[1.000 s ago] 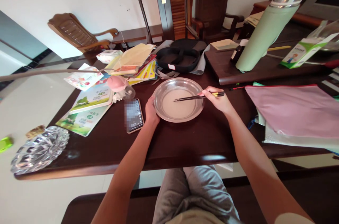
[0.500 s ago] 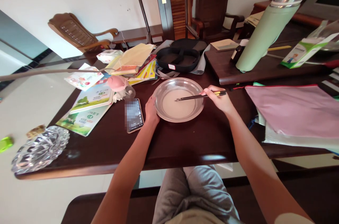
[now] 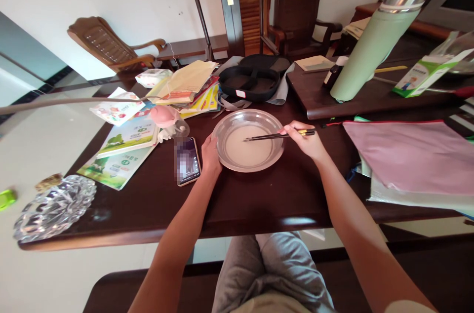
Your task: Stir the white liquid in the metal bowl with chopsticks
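Note:
A shallow metal bowl (image 3: 222, 128) with pale whitish liquid in it stands on the dark wooden table (image 3: 259, 194) in front of me. My left hand (image 3: 210, 155) grips the bowl's near left rim. My right hand (image 3: 305, 139) is closed on a pair of dark chopsticks (image 3: 270, 136) that lie almost level, their tips over the liquid near the bowl's middle. A phone (image 3: 187, 161) lies face up just left of my left hand.
Books and papers (image 3: 129, 137) pile up at the left, with a pink toy (image 3: 165, 116). A glass ashtray (image 3: 55, 208) sits at the near left corner. A black tray (image 3: 252, 83) lies behind the bowl, a green thermos (image 3: 366, 51) and pink folder (image 3: 411, 155) at the right.
The chopstick tips have shifted slightly inside the bowl. My left hand stays on the rim.

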The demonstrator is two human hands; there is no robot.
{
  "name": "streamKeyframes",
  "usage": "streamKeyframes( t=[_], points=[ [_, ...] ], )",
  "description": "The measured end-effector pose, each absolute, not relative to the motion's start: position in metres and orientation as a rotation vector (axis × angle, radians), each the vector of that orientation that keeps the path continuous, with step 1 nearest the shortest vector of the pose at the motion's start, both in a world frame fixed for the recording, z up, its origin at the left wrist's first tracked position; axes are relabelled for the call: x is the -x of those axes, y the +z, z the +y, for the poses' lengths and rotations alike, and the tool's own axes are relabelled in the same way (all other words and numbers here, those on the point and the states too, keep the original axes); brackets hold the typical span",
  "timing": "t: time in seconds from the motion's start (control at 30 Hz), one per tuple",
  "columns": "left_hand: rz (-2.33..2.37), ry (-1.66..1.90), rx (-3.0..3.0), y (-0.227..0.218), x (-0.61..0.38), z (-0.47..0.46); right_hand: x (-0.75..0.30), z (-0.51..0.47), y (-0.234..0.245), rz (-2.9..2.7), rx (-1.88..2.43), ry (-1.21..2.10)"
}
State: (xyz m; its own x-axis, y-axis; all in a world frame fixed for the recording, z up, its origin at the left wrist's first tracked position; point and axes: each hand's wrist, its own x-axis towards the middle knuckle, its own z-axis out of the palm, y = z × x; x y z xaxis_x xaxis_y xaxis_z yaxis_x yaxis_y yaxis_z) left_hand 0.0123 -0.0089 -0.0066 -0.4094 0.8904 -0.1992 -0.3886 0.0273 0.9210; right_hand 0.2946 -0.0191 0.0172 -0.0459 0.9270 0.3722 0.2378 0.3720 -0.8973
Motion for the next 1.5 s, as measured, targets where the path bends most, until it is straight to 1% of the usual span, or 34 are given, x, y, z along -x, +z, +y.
streamKeyframes(
  t=[0.1,0.33,0.53,0.77,0.87,0.97,1.07,1.23,1.43,1.5],
  points=[
    [1.306,1.600,-0.549,-0.003,-0.013,-0.010,-0.304,-0.019,0.021,-1.435,1.116,0.733],
    [1.355,1.622,-0.534,0.004,-0.014,-0.012,-0.289,-0.021,0.020,-1.550,1.051,0.884],
    [1.383,1.594,-0.533,0.007,-0.015,-0.012,-0.305,-0.018,0.021,-1.423,1.091,0.755],
    [1.338,1.606,-0.584,0.004,-0.013,-0.013,-0.292,-0.021,0.021,-1.550,1.049,0.895],
    [1.338,1.607,-0.597,0.001,-0.012,-0.013,-0.291,-0.020,0.019,-1.553,1.092,0.821],
    [1.329,1.611,-0.579,-0.002,-0.011,-0.011,-0.302,-0.018,0.021,-1.443,1.118,0.734],
    [1.313,1.614,-0.586,-0.004,-0.009,-0.010,-0.306,-0.019,0.024,-1.395,1.098,0.766],
    [1.305,1.598,-0.664,-0.003,-0.011,-0.011,-0.291,-0.021,0.022,-1.491,1.065,0.862],
    [1.416,1.667,-0.579,-0.004,-0.010,-0.010,-0.301,-0.019,0.022,-1.436,1.108,0.772],
    [1.382,1.654,-0.580,-0.007,-0.007,-0.010,-0.307,-0.019,0.024,-1.381,1.111,0.756]
  ],
)
